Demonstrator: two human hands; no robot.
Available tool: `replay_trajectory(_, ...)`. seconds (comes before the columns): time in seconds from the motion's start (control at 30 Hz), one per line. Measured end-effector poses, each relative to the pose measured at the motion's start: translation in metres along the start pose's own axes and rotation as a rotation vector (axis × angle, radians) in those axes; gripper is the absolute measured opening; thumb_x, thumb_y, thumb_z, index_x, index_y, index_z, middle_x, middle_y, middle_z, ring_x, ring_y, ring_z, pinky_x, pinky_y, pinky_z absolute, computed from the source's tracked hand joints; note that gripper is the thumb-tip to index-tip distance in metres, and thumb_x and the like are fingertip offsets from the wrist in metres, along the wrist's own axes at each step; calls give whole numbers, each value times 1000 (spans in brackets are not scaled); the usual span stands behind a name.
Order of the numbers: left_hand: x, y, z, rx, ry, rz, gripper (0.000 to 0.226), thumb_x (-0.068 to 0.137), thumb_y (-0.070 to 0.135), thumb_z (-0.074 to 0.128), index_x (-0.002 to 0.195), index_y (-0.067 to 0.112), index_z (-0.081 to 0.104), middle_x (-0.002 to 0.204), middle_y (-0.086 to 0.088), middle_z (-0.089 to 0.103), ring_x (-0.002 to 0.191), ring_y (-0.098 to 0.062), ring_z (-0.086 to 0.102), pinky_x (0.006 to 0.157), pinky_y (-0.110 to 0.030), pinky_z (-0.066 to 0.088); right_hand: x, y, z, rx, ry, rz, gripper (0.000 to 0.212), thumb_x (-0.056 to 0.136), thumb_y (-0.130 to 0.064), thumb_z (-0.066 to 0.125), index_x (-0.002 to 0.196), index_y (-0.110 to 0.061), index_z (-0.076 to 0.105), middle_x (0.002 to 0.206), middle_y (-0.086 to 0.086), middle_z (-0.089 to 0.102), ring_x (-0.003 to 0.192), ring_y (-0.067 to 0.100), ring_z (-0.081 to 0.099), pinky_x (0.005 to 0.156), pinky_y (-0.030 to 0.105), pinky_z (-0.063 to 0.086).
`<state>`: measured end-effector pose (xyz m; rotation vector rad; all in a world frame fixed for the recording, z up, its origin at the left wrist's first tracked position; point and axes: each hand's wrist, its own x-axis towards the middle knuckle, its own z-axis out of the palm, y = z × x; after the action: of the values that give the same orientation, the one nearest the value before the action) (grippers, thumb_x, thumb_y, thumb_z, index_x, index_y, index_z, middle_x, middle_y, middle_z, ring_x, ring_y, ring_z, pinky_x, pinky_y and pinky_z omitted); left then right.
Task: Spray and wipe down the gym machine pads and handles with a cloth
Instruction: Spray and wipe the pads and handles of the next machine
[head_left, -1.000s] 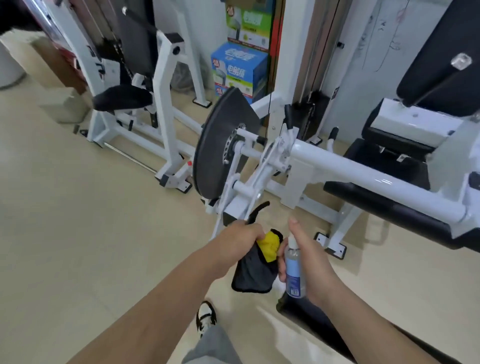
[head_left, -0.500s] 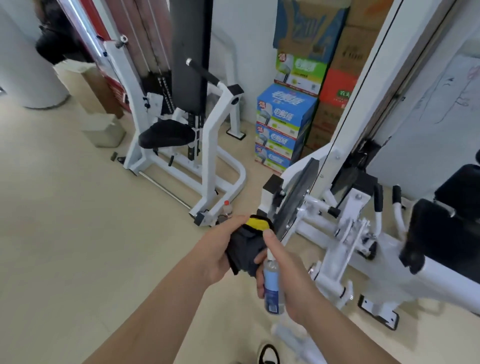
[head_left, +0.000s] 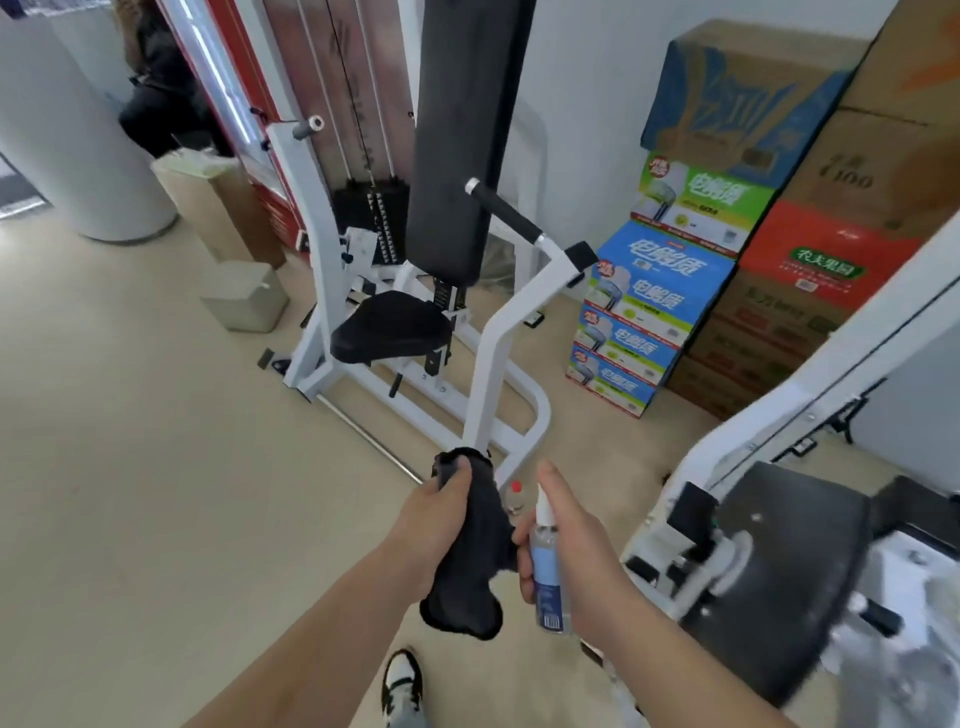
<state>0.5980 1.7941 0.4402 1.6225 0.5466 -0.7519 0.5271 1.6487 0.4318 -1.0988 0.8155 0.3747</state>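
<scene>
Gripping bunched cloth (head_left: 467, 561) in left hand (head_left: 436, 525) at 6 o'clock; clasping spray bottle (head_left: 545, 571) in right hand (head_left: 582, 561) just beside it. Facing machine (head_left: 498, 353) at 12 o'clock: back pad (head_left: 462, 130), seat pad (head_left: 389, 327) and handle (head_left: 506, 210) sitting well apart from cloth; spraying and wiping here seemingly not yet beginning.

Cartons (head_left: 810, 291) stacked by the wall (head_left: 587, 78), clutter at left.
Blue boxes (head_left: 641, 317) touch the brown stack; a white pillar (head_left: 67, 145), lined bin (head_left: 218, 208) and beige box (head_left: 244, 296) stand on the tan floor (head_left: 130, 441); a red-capped bottle (head_left: 515, 503) stands nearer.
</scene>
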Motion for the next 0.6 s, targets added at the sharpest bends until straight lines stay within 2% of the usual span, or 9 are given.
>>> replay_trajectory(0.1,62,46,-46,43,-14,-60,56,87,69,63,108,17,68,98,-12,78,91,-35,75,91,-51,60,50,-27,60,48,38,40,68,87,-74,69,70,-9,62,62,14,52,48,25,44,53,31,39)
replay_trajectory(0.23,116,107,-82,28,-109,-49,53,76,47,87,107,8,71,93,-16,79,86,-34,78,87,-54,62,101,-65,119,60,76,53,69,89,-74,66,68,-8,59,60,14,50,46,26,44,51,30,40)
replay_trajectory(0.33,156,146,-96,61,-167,-75,46,77,37,88,109,9,70,94,-16,79,87,-34,78,85,-53,63,136,-93,152,57,115,80,74,85,-78,65,64,-8,57,59,15,49,46,26,44,50,30,41)
replay_trajectory(0.43,210,185,-108,45,-168,-116,46,76,42,85,107,11,71,94,-15,79,85,-36,77,74,-43,62,188,-128,183,42,130,101,74,81,-79,67,61,-8,57,57,16,51,45,27,45,49,29,41)
replay_trajectory(0.5,240,210,-117,43,-144,-126,53,71,48,85,105,9,72,96,-17,78,88,-36,76,83,-48,63,218,-150,204,23,133,113,74,78,-79,69,61,-8,57,57,15,50,44,26,46,49,29,42)
replay_trajectory(0.6,287,242,-140,67,-73,-105,46,82,48,79,104,8,72,96,-18,77,89,-37,76,88,-53,62,267,-184,234,-1,111,131,72,83,-76,69,70,-6,57,57,13,51,42,25,46,47,27,43)
